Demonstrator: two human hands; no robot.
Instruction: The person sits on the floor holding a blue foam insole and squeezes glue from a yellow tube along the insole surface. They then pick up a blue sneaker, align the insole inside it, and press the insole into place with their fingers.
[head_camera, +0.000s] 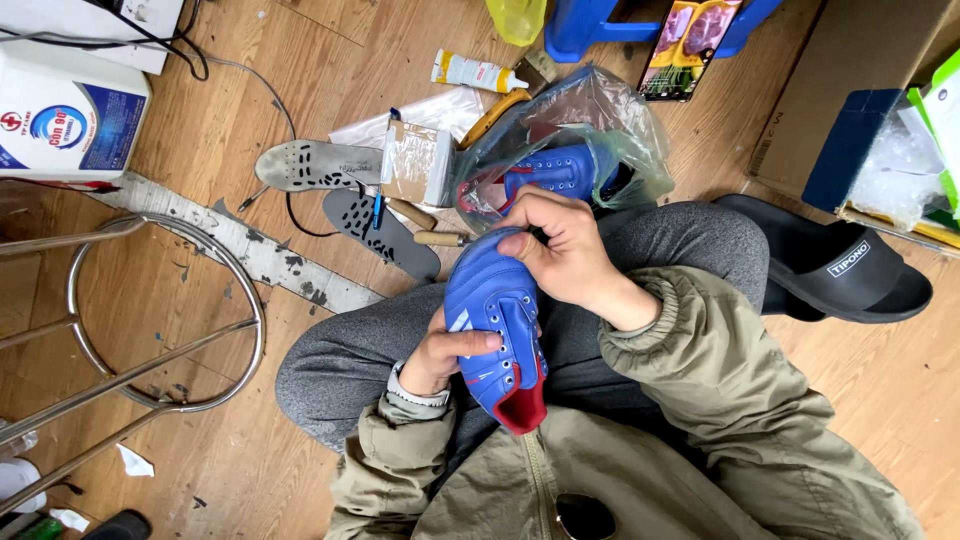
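Wooden floor spreads under a seated person whose lap holds one blue shoe (497, 335), unlaced. Left hand (440, 355) grips its side; right hand (565, 250) clamps the toe. It looks like an inspection step; turning it needs a firm hold. A second blue shoe (555, 172) sits in a plastic bag (610, 120), beside two grey insoles (315, 165).

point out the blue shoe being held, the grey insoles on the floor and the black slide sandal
blue shoe (490, 300): head view, on the toe upper, above the lace holes.
grey insoles (315, 165): head view, on the middle of the paler, upper insole.
black slide sandal (850, 262): head view, on the wide strap.
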